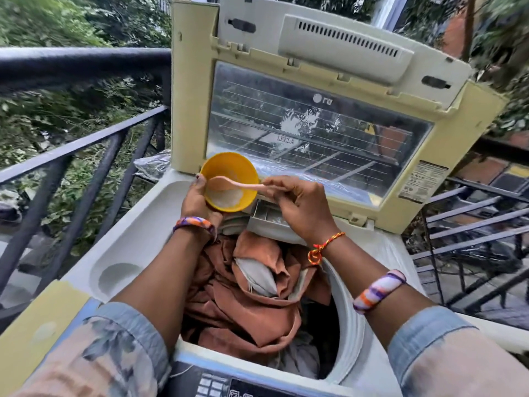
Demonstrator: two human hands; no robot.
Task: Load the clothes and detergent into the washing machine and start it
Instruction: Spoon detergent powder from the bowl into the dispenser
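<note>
Rust-brown crumpled clothes fill the cream top-loading washing machine. Over its rear rim, the left hand grips a round yellow plastic bowl of white detergent powder. The right hand pinches a pale pink plastic spoon, apparently to scoop powder toward the grey open dispenser drawer beneath.

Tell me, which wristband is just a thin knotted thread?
The red-and-yellow thread on the right wrist; the two broad purple-orange bangles are thick bands.

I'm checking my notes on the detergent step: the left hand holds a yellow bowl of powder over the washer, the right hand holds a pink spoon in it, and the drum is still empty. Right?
One thing is wrong: the drum is not empty. The head view shows brown and grey clothes piled in it. The rest holds: left hand on the yellow bowl, right hand with the pink spoon.
</note>
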